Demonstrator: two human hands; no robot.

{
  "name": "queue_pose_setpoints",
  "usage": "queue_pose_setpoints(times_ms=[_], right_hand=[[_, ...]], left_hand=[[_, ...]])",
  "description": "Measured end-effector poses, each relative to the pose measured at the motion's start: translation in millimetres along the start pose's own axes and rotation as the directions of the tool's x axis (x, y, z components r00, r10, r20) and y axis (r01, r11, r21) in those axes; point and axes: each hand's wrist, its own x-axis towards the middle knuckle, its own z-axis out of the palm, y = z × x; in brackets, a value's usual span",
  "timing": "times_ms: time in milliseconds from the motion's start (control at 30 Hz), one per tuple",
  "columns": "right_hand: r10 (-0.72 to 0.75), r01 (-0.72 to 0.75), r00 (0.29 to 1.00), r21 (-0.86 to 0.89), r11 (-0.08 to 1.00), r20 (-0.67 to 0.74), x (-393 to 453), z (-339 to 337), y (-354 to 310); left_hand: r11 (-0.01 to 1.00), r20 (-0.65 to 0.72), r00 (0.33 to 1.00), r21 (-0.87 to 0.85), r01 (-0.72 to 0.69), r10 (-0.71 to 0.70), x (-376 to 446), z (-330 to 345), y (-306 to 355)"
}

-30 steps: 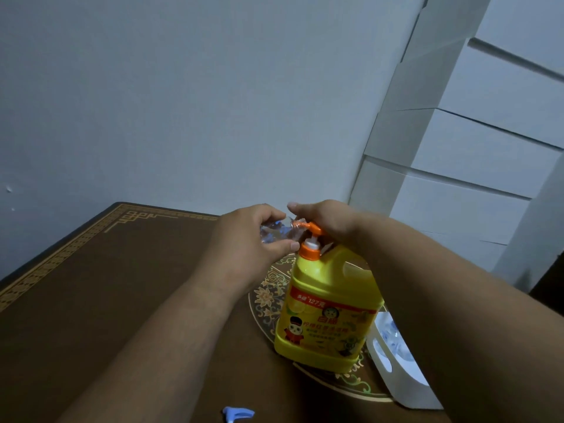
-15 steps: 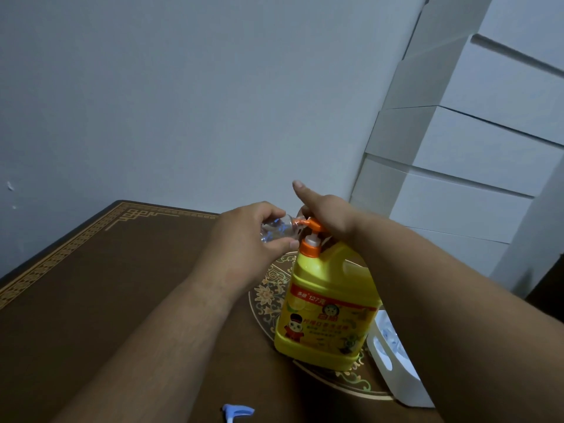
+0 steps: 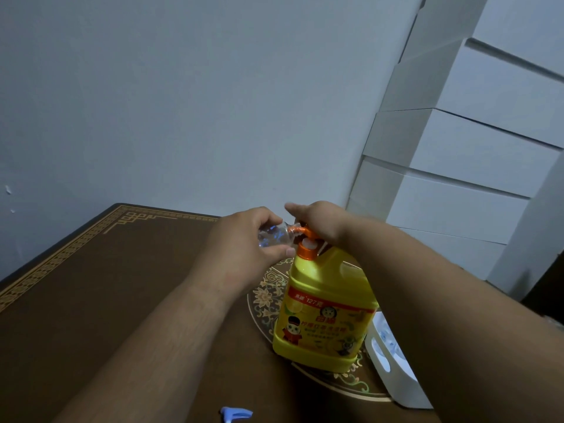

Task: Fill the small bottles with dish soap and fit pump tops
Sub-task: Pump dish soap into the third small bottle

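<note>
At the orange pump (image 3: 303,232) of the yellow dish soap jug (image 3: 325,306), both hands meeting. Left hand (image 3: 244,242) to the left of the pump, fingers (image 3: 276,253) curled round a small clear bottle (image 3: 274,235), tilted on its side with its mouth touching the pump's spout. Right hand (image 3: 320,219) lying on top of the pump head, forefinger stretched straight out past it toward the wall; remaining fingers hidden behind the hand, so no telling how they lie.

Jug upright on the brown desk (image 3: 100,285), standing on a round gold floral pattern (image 3: 268,293) in the desk top. Left of the jug, a broad bare stretch of desk running out to the gold-bordered edge (image 3: 61,254), with open room there. Behind the jug, the desk's far edge close against the pale wall (image 3: 198,102), little space past the hands. Just right of the jug, a white basket (image 3: 393,380), partly covered by the right forearm, contents too blurred to name. Farther right and behind, stacked white boxes (image 3: 457,178) rising high, closing off that side. In front of the jug, near the lower border of the view, a small blue pump top (image 3: 236,414) lying on the desk, well apart from the hands.
</note>
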Motion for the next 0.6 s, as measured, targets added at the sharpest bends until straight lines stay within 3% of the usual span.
queue_pose_setpoints(times_ms=[200, 367, 600], right_hand=[[-0.004, 0.017, 0.997, 0.172, 0.985, -0.079, 1.3, -3.2, 4.3], [0.043, -0.044, 0.999, 0.179, 0.983, 0.009, -6.0, -3.6, -0.6], [0.026, -0.005, 0.987, -0.135, 0.991, 0.156, -1.6, -3.5, -4.6]], left_hand=[[0.999, -0.041, 0.999, -0.039, -0.009, 0.007, -0.9, 1.1, 2.2], [1.0, -0.051, 0.999, -0.026, -0.008, 0.007, -1.5, 0.6, 3.4], [0.999, 0.005, 1.0, 0.034, 0.011, -0.011, -2.5, 0.2, 2.9]])
